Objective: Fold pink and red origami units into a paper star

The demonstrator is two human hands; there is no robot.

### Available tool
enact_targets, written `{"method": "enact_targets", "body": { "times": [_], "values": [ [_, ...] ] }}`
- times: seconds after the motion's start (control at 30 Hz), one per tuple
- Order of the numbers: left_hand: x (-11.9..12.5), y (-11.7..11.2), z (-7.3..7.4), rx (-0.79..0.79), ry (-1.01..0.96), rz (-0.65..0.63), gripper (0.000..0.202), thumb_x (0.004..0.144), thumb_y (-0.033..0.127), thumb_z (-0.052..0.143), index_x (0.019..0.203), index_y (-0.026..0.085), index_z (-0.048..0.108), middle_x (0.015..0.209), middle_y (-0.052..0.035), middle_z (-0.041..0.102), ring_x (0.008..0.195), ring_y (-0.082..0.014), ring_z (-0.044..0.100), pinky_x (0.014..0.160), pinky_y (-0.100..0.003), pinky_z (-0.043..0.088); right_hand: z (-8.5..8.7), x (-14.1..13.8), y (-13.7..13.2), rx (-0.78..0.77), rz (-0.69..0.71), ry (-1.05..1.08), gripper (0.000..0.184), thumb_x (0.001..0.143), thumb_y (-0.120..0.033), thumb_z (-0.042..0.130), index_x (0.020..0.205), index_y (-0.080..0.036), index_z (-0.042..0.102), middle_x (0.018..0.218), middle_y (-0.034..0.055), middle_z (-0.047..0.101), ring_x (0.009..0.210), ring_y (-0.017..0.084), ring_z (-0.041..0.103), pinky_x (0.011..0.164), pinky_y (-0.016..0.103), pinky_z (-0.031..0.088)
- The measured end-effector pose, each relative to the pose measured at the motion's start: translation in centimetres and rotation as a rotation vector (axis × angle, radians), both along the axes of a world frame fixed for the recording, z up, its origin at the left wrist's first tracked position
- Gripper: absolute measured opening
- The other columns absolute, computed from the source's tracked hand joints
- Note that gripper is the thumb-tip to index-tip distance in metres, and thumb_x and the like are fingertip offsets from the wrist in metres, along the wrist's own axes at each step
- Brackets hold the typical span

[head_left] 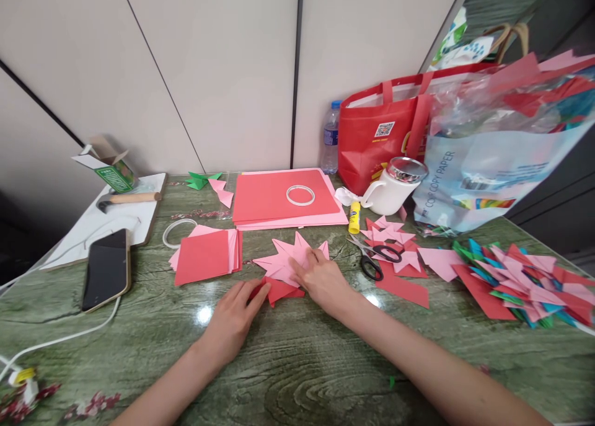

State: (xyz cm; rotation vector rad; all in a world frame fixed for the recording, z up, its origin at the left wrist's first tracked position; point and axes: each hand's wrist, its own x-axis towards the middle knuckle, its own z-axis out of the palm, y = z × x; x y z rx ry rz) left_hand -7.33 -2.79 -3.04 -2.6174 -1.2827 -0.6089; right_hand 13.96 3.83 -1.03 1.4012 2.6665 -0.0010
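In the middle of the table lies a pink folded-paper star [279, 261] with several sharp points. Red folded paper [280, 289] sits at its front edge, partly covered by my fingers. My left hand [236, 311] pinches the left end of the red paper between thumb and fingers. From the right, my right hand [323, 282] grips the star's right side, fingers bent over it and thumb near the red paper. How the star and red paper join is hidden.
Left are red and pink sheets [202, 257], tape [179, 232] and a phone [106, 270]. Behind lies a red paper stack [274, 196]. Scissors [374, 258], a glue stick [354, 218], a white mug [389, 193] and a colourful folded-paper pile [525, 283] are right.
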Motion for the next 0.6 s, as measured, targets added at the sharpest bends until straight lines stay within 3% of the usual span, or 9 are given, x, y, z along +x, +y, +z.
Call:
{"method": "enact_targets", "body": {
  "times": [0.37, 0.6],
  "values": [
    [-0.33, -0.78, 0.23, -0.018, 0.073, -0.042, 0.04, 0.087, 0.006, 0.036, 0.123, 0.014, 0.05, 0.108, -0.0146, 0.061, 0.093, -0.021, 0.058, 0.077, -0.033, 0.051, 0.43, -0.02, -0.06, -0.007, 0.003, 0.006, 0.047, 0.094, -0.04, 0.028, 0.134, -0.02, 0.042, 0.124, 0.0247, 0.049, 0.115, 0.033, 0.044, 0.078, 0.036, 0.047],
    [-0.71, -0.55, -0.53, 0.0, 0.086, -0.044, 0.04, 0.087, 0.005, 0.039, 0.126, 0.012, 0.046, 0.114, -0.017, 0.058, 0.099, -0.0227, 0.056, 0.081, -0.036, 0.051, 0.26, 0.0, 0.08, -0.018, -0.003, 0.006, 0.048, 0.094, -0.042, 0.028, 0.135, -0.02, 0.041, 0.125, 0.0235, 0.049, 0.116, 0.032, 0.043, 0.081, 0.037, 0.045]
  ]
}}
